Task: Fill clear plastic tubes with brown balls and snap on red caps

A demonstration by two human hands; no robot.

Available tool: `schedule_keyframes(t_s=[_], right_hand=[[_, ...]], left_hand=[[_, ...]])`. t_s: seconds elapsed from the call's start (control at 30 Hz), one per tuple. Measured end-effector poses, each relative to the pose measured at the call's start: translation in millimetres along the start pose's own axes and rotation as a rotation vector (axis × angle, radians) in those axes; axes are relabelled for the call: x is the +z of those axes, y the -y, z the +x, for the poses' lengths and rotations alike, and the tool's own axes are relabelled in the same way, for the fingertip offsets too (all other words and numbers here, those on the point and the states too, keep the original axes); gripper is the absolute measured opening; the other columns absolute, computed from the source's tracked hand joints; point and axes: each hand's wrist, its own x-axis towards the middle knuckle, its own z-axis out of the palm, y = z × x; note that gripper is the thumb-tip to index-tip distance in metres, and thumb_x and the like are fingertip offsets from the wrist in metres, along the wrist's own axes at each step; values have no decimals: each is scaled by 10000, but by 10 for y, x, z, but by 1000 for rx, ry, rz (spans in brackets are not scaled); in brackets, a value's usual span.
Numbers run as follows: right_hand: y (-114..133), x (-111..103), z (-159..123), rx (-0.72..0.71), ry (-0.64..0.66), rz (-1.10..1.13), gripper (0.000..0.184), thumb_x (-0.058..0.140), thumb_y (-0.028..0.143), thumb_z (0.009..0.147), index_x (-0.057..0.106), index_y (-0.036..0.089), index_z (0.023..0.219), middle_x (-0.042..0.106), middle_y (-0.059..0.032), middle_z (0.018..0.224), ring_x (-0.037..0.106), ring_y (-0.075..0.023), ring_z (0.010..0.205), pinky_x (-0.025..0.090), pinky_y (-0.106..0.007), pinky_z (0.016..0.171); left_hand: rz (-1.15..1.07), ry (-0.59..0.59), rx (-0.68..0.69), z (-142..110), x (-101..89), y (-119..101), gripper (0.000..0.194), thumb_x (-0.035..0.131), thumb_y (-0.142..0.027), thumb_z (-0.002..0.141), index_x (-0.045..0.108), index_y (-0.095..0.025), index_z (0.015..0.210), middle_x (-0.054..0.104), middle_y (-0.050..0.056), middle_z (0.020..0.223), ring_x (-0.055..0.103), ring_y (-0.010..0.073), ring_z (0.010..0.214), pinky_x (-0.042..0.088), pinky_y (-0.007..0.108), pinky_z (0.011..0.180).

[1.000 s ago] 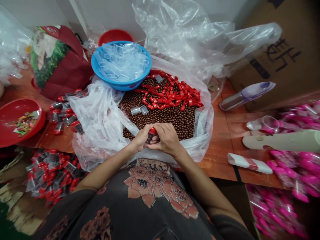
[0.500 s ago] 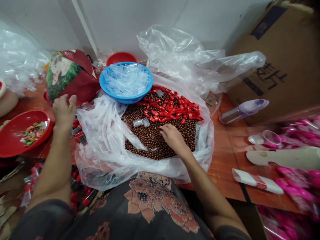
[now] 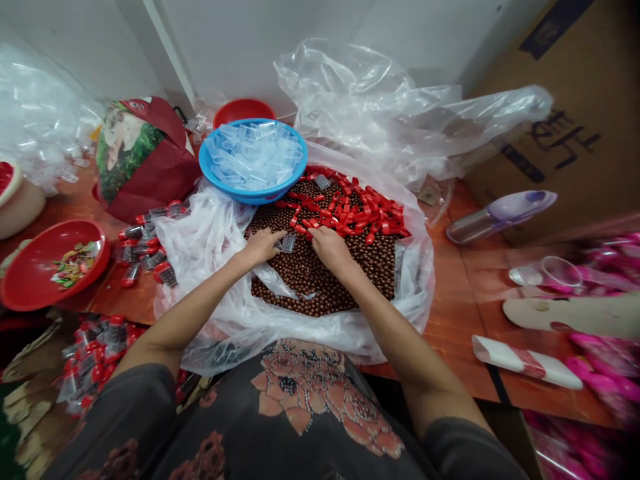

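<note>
Left hand (image 3: 259, 247) rests beside a clear tube (image 3: 287, 243), right hand (image 3: 330, 248) by red caps (image 3: 353, 213), grip unclear; plentiful brown beads (image 3: 300, 283) remain.

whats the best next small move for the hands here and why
Probably the left hand should pick up the clear plastic tube lying on the brown balls beside it. It is the nearest tube, the right hand is already at the red caps, and the filled, capped tubes on the table suggest that this tube should be filled and capped next.
</note>
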Motion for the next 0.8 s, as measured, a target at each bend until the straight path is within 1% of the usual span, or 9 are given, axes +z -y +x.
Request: schedule_keyframes(t_s=[0.07,0.13,0.2,0.3,0.4,0.47,0.63,0.7,0.8], right_hand=[[-99,-158,-207,78,-75,58,422,397,159,941,557,162,1331,631,-108,1046,598,-207,911,485,-327,855],[-196,-320,-479,155,-98,-6,452,396,191,944,518,212,1379,606,-101,1029,587,-214,846,492,-345,794],[-273,-433,-760,256,-56,-174,470,372,177,940,510,222,1387,572,-119,994,561,-232,797,478,-364,716],[-345,-460,-1089,324,14,-324,467,318,149,946,524,179,1365,544,-140,960,532,-246,792,453,-366,667],[-368,-395,-1244,276,-30,-329,410,372,251,973,549,134,1324,561,-155,990,524,-255,834,462,-374,700],[-361,-368,-1268,245,-97,-300,382,415,293,970,583,129,1271,581,-157,1022,520,-259,867,465,-386,744],[-330,-378,-1250,227,-188,-195,252,436,251,948,647,163,1055,624,-127,965,508,-266,883,449,-415,788],[-325,-385,-1261,233,-213,-145,220,447,233,929,639,170,1017,635,-121,929,508,-271,872,444,-424,791],[-320,-411,-1311,298,-244,-53,190,469,237,908,627,181,998,641,-103,859,509,-271,840,445,-414,761]], left_hand=[[-170,43,-25,-76,-54,20,358,696,-261,767,687,-231,1124,652,57,907,608,226,908,442,313,826],[-441,92,-71,-158,-59,-17,257,710,-363,759,694,-194,951,641,28,786,607,189,769,456,283,712],[-709,107,-137,-205,13,-95,303,726,-440,735,644,-165,833,610,3,671,571,143,614,431,239,582],[-923,81,-205,-170,217,-223,337,767,-433,693,614,-153,800,585,-13,604,527,102,506,400,203,488],[-996,73,-253,-50,396,-301,330,808,-335,650,650,-141,866,612,-3,648,572,106,533,465,214,506],[-955,47,-266,28,455,-338,307,811,-289,643,659,-139,863,612,-3,652,597,115,555,495,221,520],[-811,-49,-193,164,524,-517,229,744,-333,734,634,-155,825,602,-7,606,584,116,512,459,198,455],[-865,-40,-212,222,586,-630,243,751,-340,735,621,-148,811,600,-7,597,570,107,483,449,194,442],[-1051,27,-262,313,701,-811,255,767,-309,732,601,-132,807,624,4,642,589,105,498,492,211,477]])
